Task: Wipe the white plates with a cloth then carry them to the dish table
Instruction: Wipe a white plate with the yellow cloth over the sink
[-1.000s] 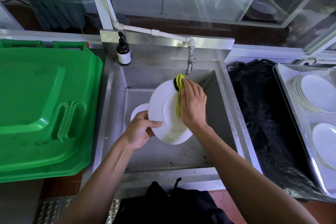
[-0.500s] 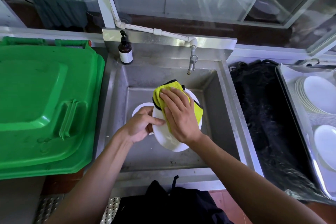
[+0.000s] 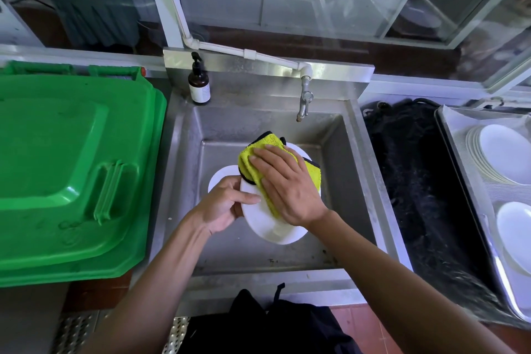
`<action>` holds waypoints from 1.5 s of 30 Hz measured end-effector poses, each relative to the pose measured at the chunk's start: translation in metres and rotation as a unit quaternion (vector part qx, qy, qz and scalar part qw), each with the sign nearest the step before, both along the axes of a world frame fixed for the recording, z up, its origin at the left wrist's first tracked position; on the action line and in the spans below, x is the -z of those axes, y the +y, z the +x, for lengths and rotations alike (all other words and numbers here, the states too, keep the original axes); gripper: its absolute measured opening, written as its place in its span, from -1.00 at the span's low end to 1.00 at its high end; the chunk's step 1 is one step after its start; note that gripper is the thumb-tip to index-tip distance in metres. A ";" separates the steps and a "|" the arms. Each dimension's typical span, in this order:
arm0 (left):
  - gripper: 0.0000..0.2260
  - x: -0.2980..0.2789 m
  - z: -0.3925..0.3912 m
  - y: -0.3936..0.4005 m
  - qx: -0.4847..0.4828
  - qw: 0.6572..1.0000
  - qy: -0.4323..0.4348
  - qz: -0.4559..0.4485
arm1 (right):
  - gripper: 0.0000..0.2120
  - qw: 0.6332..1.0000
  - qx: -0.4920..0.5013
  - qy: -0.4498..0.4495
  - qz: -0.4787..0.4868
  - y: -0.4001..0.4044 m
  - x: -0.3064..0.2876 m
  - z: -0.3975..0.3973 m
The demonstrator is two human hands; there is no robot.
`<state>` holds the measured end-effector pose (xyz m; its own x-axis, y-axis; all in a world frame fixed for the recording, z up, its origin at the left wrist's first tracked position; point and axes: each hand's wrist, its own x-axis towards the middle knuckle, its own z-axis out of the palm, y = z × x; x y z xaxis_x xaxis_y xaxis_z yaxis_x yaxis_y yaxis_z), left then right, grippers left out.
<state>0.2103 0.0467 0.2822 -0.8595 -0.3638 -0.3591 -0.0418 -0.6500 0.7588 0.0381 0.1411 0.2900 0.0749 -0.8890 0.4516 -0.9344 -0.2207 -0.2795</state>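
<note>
Over the steel sink, the left hand gripped a white plate by its rim, held tilted. The right hand, fingers flat, pressed a yellow cloth onto it. Another plate lay beneath, below the tap.

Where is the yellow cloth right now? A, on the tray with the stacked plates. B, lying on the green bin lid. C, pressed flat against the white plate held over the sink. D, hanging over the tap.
C: the right hand presses the yellow cloth against the white plate, which the left hand grips by its edge above the sink.
</note>
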 end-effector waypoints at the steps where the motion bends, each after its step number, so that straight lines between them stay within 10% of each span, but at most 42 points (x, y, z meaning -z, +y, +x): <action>1: -0.71 0.000 0.001 0.000 -0.004 1.000 -0.004 -0.002 | -0.59 1.000 0.018 -0.012 0.002 -0.002 0.001 -0.001; 18: -0.72 0.001 -0.005 0.016 -0.125 0.991 -0.042 -0.024 | -0.58 0.922 0.329 -0.204 0.023 -0.005 0.016 0.004; 45: -0.66 -0.006 -0.026 0.013 -0.276 0.958 0.012 0.080 | -0.50 0.936 0.287 -0.194 0.058 -0.002 0.014 0.072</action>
<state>0.1847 0.0599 0.2878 -0.5610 -0.7075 -0.4299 0.3581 -0.6756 0.6445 0.1096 0.1392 0.2762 -0.5802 -0.7769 0.2445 -0.7131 0.3395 -0.6134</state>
